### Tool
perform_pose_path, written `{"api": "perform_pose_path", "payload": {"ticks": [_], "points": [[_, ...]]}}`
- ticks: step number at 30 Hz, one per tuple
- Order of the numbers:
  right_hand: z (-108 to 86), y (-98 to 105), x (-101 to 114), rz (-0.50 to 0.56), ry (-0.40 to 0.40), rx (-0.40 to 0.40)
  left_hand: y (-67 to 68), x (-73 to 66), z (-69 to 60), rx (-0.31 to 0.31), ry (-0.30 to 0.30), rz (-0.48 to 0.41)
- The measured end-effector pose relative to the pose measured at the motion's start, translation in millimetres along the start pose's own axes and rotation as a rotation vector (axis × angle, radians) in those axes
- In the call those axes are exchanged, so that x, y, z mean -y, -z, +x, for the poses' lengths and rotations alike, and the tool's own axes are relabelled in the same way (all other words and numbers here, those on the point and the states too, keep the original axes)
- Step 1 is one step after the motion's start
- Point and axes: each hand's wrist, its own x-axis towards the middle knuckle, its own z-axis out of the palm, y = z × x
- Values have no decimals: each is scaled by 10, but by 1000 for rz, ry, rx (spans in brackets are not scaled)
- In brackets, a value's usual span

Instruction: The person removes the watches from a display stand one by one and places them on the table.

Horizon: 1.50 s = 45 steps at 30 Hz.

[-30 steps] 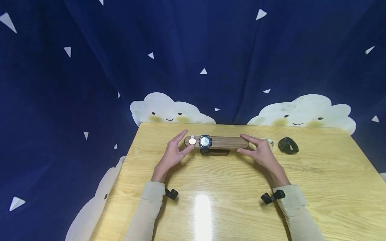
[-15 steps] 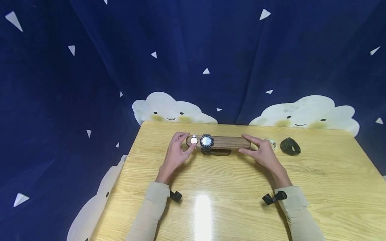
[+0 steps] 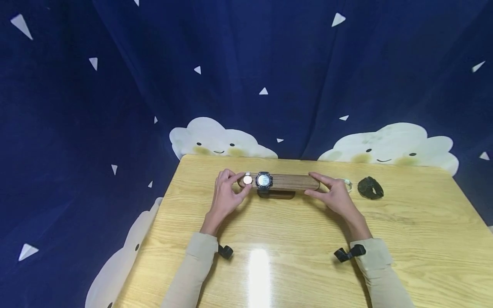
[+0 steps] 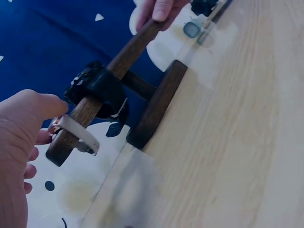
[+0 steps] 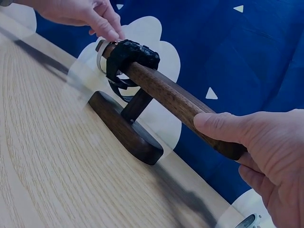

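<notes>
A dark wooden T-shaped stand (image 3: 289,182) is upright near the table's back edge, its bar raised above its base (image 5: 128,130). A small white-strapped watch (image 3: 247,180) hangs round the bar's left end, and a black watch (image 3: 263,180) is right beside it. My left hand (image 3: 225,199) has thumb and forefinger on the small watch at that end; in the left wrist view the left hand (image 4: 21,137) touches its face side. With thumb and fingers, my right hand (image 3: 339,197) grips the bar's right end, as the right wrist view of the right hand (image 5: 275,156) also shows.
To the right of the right hand, a pale-strapped watch (image 3: 348,185) lies partly hidden behind it, with a black watch (image 3: 370,188) farther right. The wooden table (image 3: 292,239) meets a dark blue curtain (image 3: 231,51) with clouds and white triangles behind.
My left hand's fingers have drawn in from a wider spread and closed around the small watch. The right hand keeps its grip on the bar; the whole head view has shifted slightly.
</notes>
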Motion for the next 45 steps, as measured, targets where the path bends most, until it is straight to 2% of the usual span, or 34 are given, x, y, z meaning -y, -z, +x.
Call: {"api": "perform_pose_path", "payload": {"ticks": [6, 11, 15, 20, 24, 27, 34, 39, 45], "points": [[2, -16, 4, 16, -9, -3, -80, -39, -28, -74, 32, 4], [-6, -22, 40, 9, -16, 3, -118, -76, -37, -109, 69, 25], [-21, -13, 158, 0, -12, -2, -136, -93, -39, -125, 88, 28], [-34, 31, 361, 5, -12, 3, -162, -94, -40, -142, 84, 24], [-36, 41, 409, 1, -10, -1, -169, -94, -38, -153, 69, 15], [-32, 26, 377, 3, 3, -10, -165, -93, -36, -151, 72, 3], [-8, -30, -16, -18, 18, -7, -149, -83, -34, -159, 76, -24], [-7, -21, 0, 2, 3, 6, -137, -72, -35, -178, 62, -20], [-9, -22, -23, -11, -14, 14, -108, -54, -34, -176, 76, -32]]}}
